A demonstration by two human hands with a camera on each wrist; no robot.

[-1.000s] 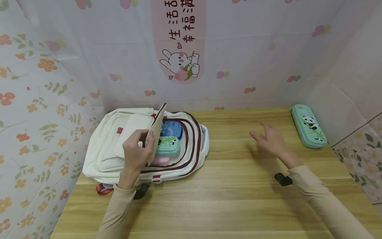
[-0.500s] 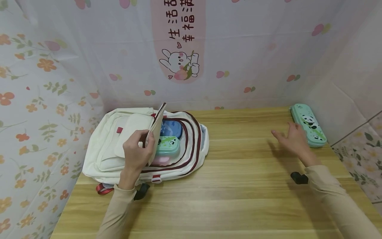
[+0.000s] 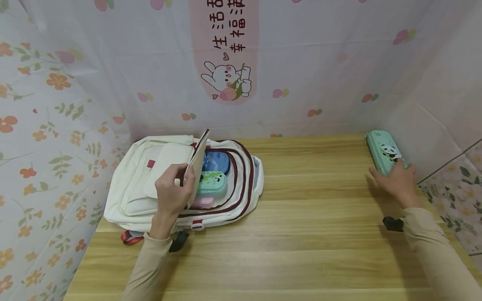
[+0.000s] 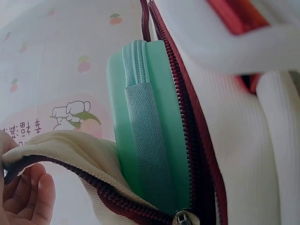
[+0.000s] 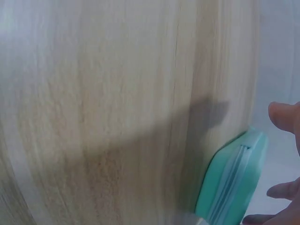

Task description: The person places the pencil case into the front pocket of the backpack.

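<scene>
A cream backpack [image 3: 150,184] with dark red zips lies on its back at the left of the table. My left hand [image 3: 175,188] pinches the edge of its front pocket flap [image 4: 70,150] and holds it up. Inside the pocket show a mint panda pencil case [image 3: 212,184], a blue case [image 3: 216,162] and a pink item [image 3: 202,202]. At the far right, my right hand [image 3: 400,184] is over the near end of another mint panda pencil case [image 3: 384,152], thumb and fingers spread. In the right wrist view, the fingers stand around this pencil case [image 5: 229,183], with a gap showing at the thumb.
The wooden table [image 3: 301,234] stretches between backpack and right-hand case. A printed cloth [image 3: 301,75] hangs along the back, and a white cloth side [image 3: 437,108] rises right beside the far case. A red strap loop [image 3: 132,238] sticks out under the backpack.
My right hand has moved right, from over the table to above the near end of the far pencil case. The left hand still holds the flap in the same place.
</scene>
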